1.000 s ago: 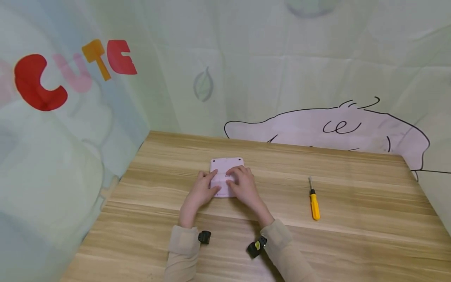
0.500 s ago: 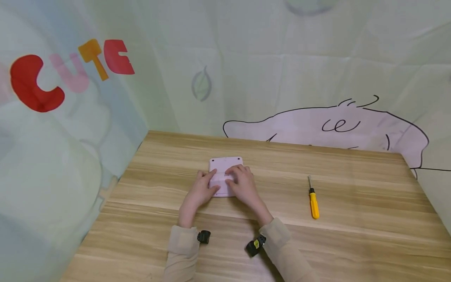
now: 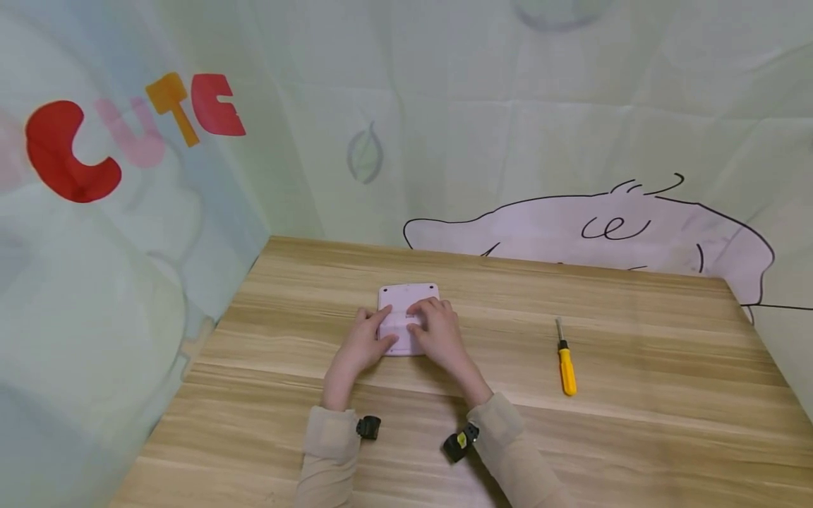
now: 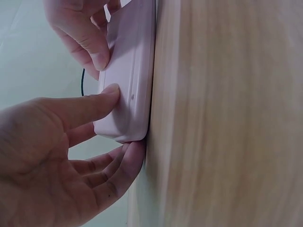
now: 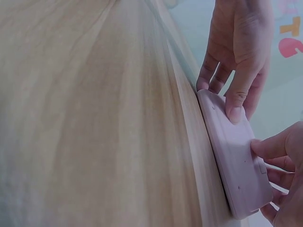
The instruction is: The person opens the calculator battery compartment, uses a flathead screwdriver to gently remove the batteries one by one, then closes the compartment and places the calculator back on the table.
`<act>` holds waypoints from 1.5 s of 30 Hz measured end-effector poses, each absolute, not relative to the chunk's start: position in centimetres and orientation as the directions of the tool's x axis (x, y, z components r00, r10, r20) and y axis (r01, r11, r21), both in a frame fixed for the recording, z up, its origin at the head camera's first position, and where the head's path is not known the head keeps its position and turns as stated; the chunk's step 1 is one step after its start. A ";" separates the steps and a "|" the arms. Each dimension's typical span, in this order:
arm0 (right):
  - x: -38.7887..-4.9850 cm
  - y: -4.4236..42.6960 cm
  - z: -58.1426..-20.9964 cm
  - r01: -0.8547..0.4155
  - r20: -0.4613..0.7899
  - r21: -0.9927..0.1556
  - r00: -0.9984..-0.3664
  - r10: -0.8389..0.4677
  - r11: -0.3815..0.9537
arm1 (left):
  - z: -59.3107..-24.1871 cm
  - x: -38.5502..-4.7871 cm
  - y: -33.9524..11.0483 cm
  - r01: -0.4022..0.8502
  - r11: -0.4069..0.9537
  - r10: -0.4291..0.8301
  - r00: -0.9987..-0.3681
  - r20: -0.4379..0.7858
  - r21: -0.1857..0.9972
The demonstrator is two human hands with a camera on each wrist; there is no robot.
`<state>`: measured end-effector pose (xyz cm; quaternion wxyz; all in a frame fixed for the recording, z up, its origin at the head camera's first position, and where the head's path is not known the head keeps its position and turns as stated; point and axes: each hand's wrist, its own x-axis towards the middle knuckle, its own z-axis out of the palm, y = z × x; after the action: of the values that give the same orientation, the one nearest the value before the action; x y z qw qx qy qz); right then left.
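A flat pink calculator (image 3: 401, 298) lies on the table with its back up; two dark feet show near its far corners and a small slot near its middle. My left hand (image 3: 362, 342) grips the left side, its thumb (image 4: 111, 93) on the back and other fingers along the edge in the left wrist view. From the right side, my right hand (image 3: 441, 337) holds it. Its thumb (image 5: 265, 147) presses on the back in the right wrist view, and fingertips bend near the slot. The calculator's face is hidden underneath.
A screwdriver (image 3: 567, 367) with a yellow handle lies to the right on the wooden table (image 3: 660, 381), its tip pointing away. A printed cloth (image 3: 305, 141) hangs behind the table and along its left. Small black cameras (image 3: 368, 427) sit at both wrists.
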<state>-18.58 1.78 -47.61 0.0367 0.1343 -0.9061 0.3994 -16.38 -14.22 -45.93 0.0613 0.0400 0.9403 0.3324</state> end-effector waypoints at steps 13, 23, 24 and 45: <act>-18.4 1.7 -47.3 -0.312 0.193 -0.670 -0.949 -0.248 0.674 | -45.9 -16.3 -14.3 0.049 0.763 0.120 -0.991 -0.066 0.644; -18.2 1.5 -46.9 -0.324 0.217 -0.651 -0.946 -0.241 0.687 | -46.0 -16.2 -14.4 0.025 0.769 0.111 -0.989 -0.094 0.639; -18.2 1.5 -46.9 -0.323 0.215 -0.650 -0.946 -0.241 0.688 | -46.0 -16.2 -14.5 0.021 0.770 0.109 -0.989 -0.098 0.638; -18.1 1.6 -46.5 -0.328 0.276 -0.692 -0.943 -0.185 0.643 | -45.8 -16.3 -14.3 0.031 0.766 0.112 -0.990 -0.085 0.642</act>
<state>-18.11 1.56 -46.47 0.0902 0.1422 -0.9018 0.3979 -16.27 -14.33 -45.85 0.0592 0.0381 0.9378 0.3399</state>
